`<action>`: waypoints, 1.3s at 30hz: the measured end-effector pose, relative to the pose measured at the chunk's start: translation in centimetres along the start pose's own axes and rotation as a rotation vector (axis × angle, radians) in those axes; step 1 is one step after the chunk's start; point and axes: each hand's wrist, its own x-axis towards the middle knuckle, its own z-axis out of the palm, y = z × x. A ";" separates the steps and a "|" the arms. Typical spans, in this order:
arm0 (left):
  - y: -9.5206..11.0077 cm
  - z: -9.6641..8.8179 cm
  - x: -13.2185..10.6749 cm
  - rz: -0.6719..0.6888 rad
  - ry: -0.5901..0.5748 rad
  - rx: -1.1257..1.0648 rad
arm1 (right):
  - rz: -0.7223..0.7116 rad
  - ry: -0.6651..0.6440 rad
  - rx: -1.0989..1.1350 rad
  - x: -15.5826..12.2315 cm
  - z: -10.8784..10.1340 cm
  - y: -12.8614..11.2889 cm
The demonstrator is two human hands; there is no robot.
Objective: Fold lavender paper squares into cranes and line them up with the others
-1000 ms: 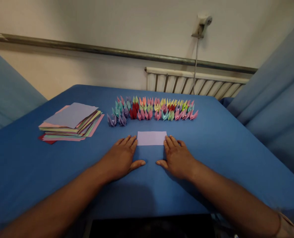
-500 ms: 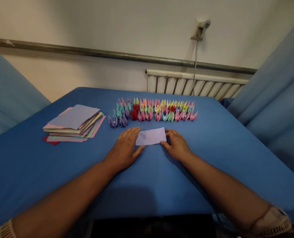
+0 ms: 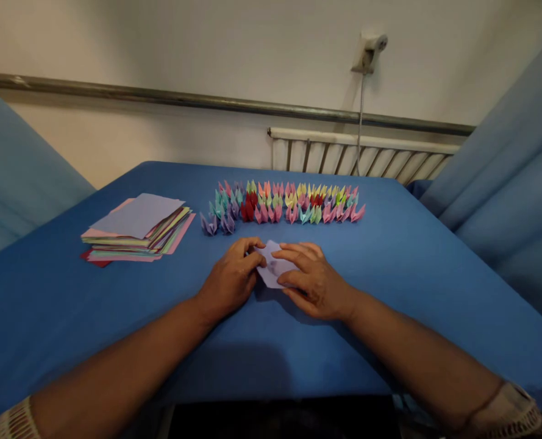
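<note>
A folded lilac paper (image 3: 273,268) lies on the blue table (image 3: 389,286) in front of me, turned at an angle. My left hand (image 3: 231,277) pinches its left corner with curled fingers. My right hand (image 3: 314,277) covers its right part, fingers laid over it and gripping. Most of the paper is hidden under both hands.
A stack of coloured paper sheets (image 3: 138,228) sits at the left with a lilac sheet on top. Rows of several small folded paper cranes (image 3: 284,204) stand behind my hands. Blue curtains hang at both sides; a radiator (image 3: 362,155) stands behind the table.
The lilac paper lay flat as a rectangle between my hands; now both hands have closed in over it and turned it at an angle.
</note>
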 end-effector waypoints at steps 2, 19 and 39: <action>-0.1 0.0 -0.1 0.005 0.014 -0.036 | 0.067 0.030 0.083 -0.2 -0.4 0.2; -2.2 0.7 0.3 -0.187 0.060 -0.173 | 0.231 -0.042 0.014 -0.1 1.9 3.0; -3.4 1.8 0.7 -0.280 -0.188 0.027 | 0.653 0.058 0.101 0.2 3.6 5.8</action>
